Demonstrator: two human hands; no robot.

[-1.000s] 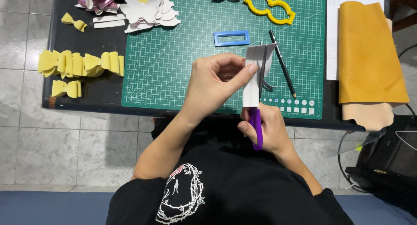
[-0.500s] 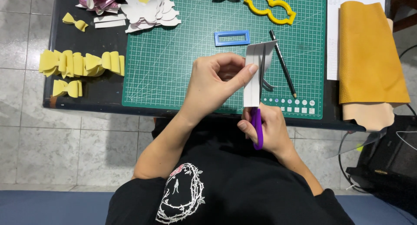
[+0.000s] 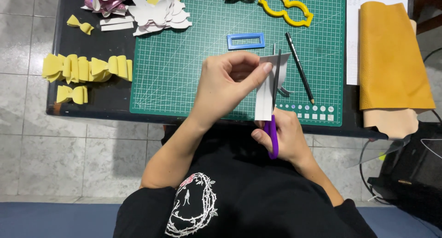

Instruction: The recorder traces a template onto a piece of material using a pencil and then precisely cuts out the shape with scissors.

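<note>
My left hand [image 3: 228, 84] pinches a white strip of sheet material [image 3: 264, 97] by its upper left edge and holds it upright over the green cutting mat [image 3: 184, 77]. My right hand [image 3: 287, 137] grips purple-handled scissors [image 3: 273, 127], whose dark blades run up along the strip's right side. A thin curl of cut material [image 3: 285, 90] hangs to the right of the blades. Both hands are at the table's near edge, above my lap.
On the mat lie a blue rectangular frame [image 3: 246, 41], a black pencil [image 3: 299, 68], a yellow template [image 3: 285, 8] and white cut shapes [image 3: 156, 12]. Yellow bows [image 3: 85, 68] sit on the dark table at left. A roll of yellow leather [image 3: 391, 58] lies at right.
The scissor blades have advanced slightly up along the strip; the hands stay in nearly the same place.
</note>
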